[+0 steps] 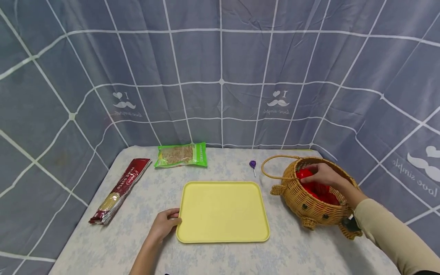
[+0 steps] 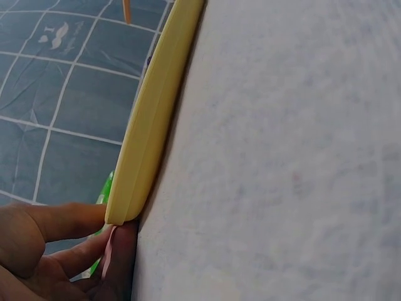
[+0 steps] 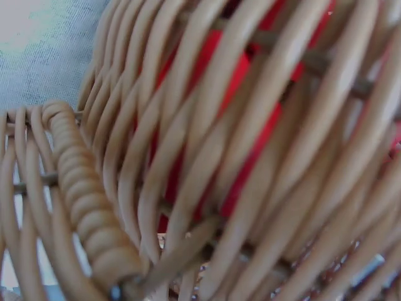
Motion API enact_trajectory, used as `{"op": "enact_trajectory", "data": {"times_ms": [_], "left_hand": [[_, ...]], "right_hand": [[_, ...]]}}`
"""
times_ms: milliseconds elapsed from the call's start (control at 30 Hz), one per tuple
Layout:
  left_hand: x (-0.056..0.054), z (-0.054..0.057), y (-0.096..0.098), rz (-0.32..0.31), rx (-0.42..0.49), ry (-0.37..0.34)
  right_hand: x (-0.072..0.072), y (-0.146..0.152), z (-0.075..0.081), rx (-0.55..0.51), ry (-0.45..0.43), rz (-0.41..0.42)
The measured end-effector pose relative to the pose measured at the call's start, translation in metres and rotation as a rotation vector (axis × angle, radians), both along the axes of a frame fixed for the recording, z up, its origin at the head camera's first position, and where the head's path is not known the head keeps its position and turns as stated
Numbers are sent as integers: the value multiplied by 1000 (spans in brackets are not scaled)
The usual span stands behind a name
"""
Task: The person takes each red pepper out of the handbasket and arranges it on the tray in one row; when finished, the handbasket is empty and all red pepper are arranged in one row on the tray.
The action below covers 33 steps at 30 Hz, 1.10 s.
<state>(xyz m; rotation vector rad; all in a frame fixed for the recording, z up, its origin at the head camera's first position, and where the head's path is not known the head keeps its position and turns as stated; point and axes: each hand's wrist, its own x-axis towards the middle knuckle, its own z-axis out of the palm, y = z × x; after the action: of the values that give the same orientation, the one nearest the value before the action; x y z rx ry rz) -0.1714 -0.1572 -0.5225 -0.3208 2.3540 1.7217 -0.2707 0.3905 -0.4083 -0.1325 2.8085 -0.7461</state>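
Observation:
My left hand (image 1: pixel 165 224) is at the left edge of a yellow rectangular tray (image 1: pixel 223 212), which lies flat on the table. Close up in the left wrist view, thumb and fingers pinch the corner of the tray (image 2: pixel 147 125). On the right, my right hand (image 1: pixel 323 175) reaches into a wicker basket (image 1: pixel 299 200) shaped like an animal face. Its fingertips grip a glossy red item (image 1: pixel 304 174), whose kind does not show. More red things (image 1: pixel 321 193) lie below it. Through the weave of the basket (image 3: pixel 188 150), the right wrist view shows patches of red.
A dark red pack of spaghetti (image 1: pixel 122 189) lies slanted at the left. Along the back are a green-edged food packet (image 1: pixel 180 155) and a purple-wrapped lollipop (image 1: pixel 252 164). The basket's loop handle (image 1: pixel 271 175) sticks out leftward. A grey-blue checked curtain (image 1: pixel 220 57) surrounds the table.

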Motion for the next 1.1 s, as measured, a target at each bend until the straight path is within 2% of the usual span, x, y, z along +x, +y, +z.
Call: {"op": "enact_trajectory", "data": {"times_ms": [467, 833, 867, 900, 1100], "left_hand": [[-6, 2, -2, -18, -24, -3], [-4, 2, -3, -11, -14, 3], [-5, 2, -2, -8, -17, 1], [-8, -7, -4, -4, -13, 3], [-6, -9, -4, -10, -10, 6]], "right_hand": [[25, 11, 29, -62, 102, -101], [34, 13, 49, -111, 105, -144], [35, 12, 51, -122, 102, -152], [36, 12, 53, -132, 104, -156], [40, 4, 66, -185, 117, -153]]}}
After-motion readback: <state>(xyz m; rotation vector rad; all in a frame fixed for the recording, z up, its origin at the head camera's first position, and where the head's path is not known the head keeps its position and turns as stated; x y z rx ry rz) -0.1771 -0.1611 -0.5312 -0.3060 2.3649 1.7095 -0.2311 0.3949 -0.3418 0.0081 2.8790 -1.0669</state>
